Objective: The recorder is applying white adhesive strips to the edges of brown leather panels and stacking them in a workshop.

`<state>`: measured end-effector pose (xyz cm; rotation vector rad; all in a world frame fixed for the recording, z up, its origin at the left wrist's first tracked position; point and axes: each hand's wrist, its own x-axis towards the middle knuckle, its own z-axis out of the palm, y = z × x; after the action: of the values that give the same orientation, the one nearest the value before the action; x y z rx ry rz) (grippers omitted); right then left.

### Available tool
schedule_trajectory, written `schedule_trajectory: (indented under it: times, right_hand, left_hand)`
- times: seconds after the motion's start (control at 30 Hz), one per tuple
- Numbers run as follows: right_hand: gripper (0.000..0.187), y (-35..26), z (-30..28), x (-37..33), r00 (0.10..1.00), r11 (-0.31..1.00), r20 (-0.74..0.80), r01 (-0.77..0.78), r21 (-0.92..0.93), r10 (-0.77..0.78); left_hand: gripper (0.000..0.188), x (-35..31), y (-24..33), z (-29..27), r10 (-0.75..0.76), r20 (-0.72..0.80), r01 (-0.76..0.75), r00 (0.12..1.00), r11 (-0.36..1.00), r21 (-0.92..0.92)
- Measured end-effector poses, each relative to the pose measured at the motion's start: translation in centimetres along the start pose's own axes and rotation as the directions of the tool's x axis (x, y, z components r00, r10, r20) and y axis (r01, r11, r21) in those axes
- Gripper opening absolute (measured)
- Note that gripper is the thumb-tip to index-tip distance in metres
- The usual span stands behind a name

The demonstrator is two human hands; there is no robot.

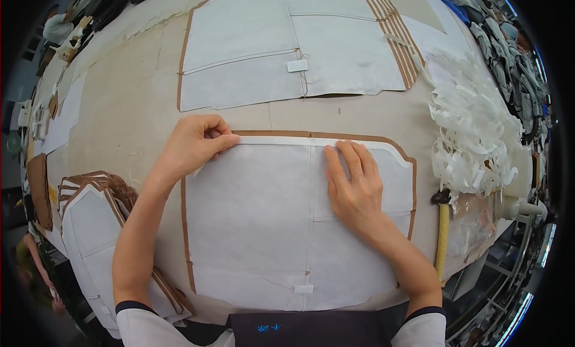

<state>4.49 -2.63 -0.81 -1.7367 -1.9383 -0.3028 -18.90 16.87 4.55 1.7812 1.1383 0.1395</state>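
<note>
A white-backed fabric panel (pixel 251 215) with brown edges lies flat in front of me. Along its far edge runs a narrow white tape (pixel 275 141), curving down at the far right corner. With thumb and finger, my left hand (pixel 197 146) pinches the tape at the panel's far left corner. My right hand (pixel 359 185) rests palm down on the right half, its fingers stretched out with the tips at the tape. A small white label (pixel 303 289) sits near the panel's close edge, by the middle seam.
Beyond lies a stack of similar panels (pixel 239 41). Tangled white tape (pixel 473 125) heaps at the right, above a yellow-handled tool (pixel 442 239) and a white bottle (pixel 518 208). Folded pieces (pixel 90 221) are piled at the left. The table edge (pixel 479 260) curves at the right.
</note>
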Motion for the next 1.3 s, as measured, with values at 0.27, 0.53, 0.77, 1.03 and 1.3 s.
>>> schedule_trajectory:
  times: [0.27,0.53,0.77,1.03,1.3]
  right_hand:
    - [0.047,-0.2,-0.2,0.3,0.999,1.000,0.053,0.003,-0.025,-0.002]
    - [0.044,-1.0,-0.5,2.1,0.993,0.998,0.113,-0.039,0.045,0.034]
    - [0.042,-5.0,3.5,5.6,0.987,0.972,0.094,0.109,0.206,-0.131]
    - [0.049,-7.1,5.5,6.3,0.981,0.959,0.046,0.173,0.225,-0.188]
    - [0.050,-7.2,5.4,6.7,0.977,0.967,0.092,0.172,0.190,-0.192]
  left_hand:
    - [0.021,0.4,-0.1,0.1,-0.036,-0.022,0.036,0.999,0.999,0.039]
    - [0.019,0.4,-0.2,0.1,-0.002,-0.033,0.005,0.999,0.997,0.081]
    - [0.020,0.5,-0.7,0.3,0.015,-0.027,-0.014,1.000,0.999,0.044]
    - [0.018,-1.5,-2.0,-0.1,0.182,-0.103,-0.173,0.978,0.981,0.092]
    - [0.022,-3.6,-3.3,-2.2,-0.144,-0.100,0.126,0.985,0.978,-0.164]
